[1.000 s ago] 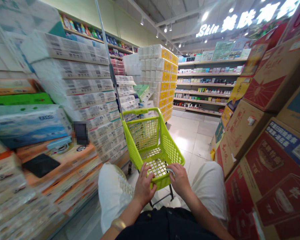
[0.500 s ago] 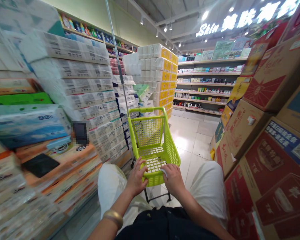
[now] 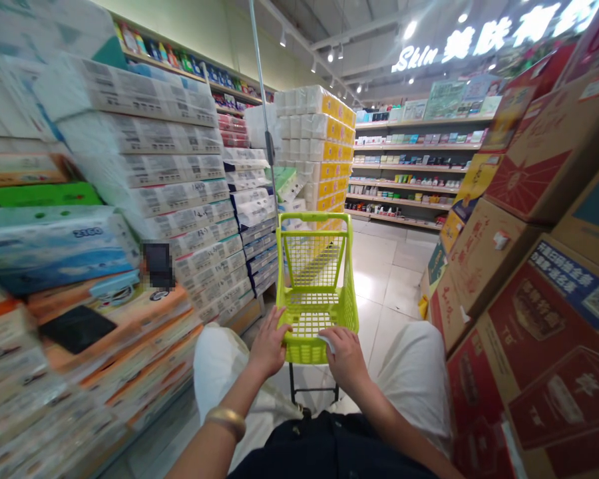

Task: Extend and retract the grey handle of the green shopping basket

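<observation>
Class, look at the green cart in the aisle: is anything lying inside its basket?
No. The cart basket shows only bare green mesh, with the left hand and right hand gripping its near rim.

Supermarket aisle | lime green shopping cart (image 3: 315, 286) in the middle of the tiled floor | left of cart: stacked tissue and toilet paper packs (image 3: 144, 166) | right of cart: piled cardboard cartons (image 3: 529, 199) | beyond cart: stocked shelves (image 3: 409, 166) under a lit "Skin" sign (image 3: 414, 60)
</observation>
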Available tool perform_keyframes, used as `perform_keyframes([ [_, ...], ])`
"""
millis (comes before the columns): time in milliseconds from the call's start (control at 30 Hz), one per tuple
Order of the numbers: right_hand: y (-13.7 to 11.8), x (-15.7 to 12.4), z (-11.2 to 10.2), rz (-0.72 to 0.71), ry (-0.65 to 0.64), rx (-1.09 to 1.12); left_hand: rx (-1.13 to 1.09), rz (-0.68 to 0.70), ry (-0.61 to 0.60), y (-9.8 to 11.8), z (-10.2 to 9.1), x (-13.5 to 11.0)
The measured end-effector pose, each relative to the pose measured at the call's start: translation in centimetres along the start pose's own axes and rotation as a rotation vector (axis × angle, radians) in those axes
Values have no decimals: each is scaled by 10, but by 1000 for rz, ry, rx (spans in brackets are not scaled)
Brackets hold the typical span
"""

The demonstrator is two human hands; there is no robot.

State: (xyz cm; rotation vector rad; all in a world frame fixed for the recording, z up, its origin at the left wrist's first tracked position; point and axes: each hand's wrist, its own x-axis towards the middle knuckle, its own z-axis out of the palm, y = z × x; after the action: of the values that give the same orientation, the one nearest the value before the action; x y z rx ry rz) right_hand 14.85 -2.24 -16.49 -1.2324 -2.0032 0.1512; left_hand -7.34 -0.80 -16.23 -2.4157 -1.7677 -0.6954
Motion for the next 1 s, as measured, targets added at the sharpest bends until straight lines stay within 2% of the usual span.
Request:
perform_keyframes([
  [167,6,-6,-4,-22,61,0,63,-96,-3,-12,1,0],
  [300,-4,-7,-1,-109,56,36,112,-120,128,-17,7,-4],
  [400,-11,-9,2,-161,34,91,97,-46,181,1,15,-11],
  [533,-15,-11,2,-203,10,165,-22,144,91,43,24,-20],
  [633,-13,-11,-1,-220,26,191,-80,129,89,62,24,-23],
  [800,-5,-9,-4,-189,101,138,-114,162,89,67,17,-26],
  [1000,5,-8,-4,-117,211,124,-155,104,91,75,16,-30],
])
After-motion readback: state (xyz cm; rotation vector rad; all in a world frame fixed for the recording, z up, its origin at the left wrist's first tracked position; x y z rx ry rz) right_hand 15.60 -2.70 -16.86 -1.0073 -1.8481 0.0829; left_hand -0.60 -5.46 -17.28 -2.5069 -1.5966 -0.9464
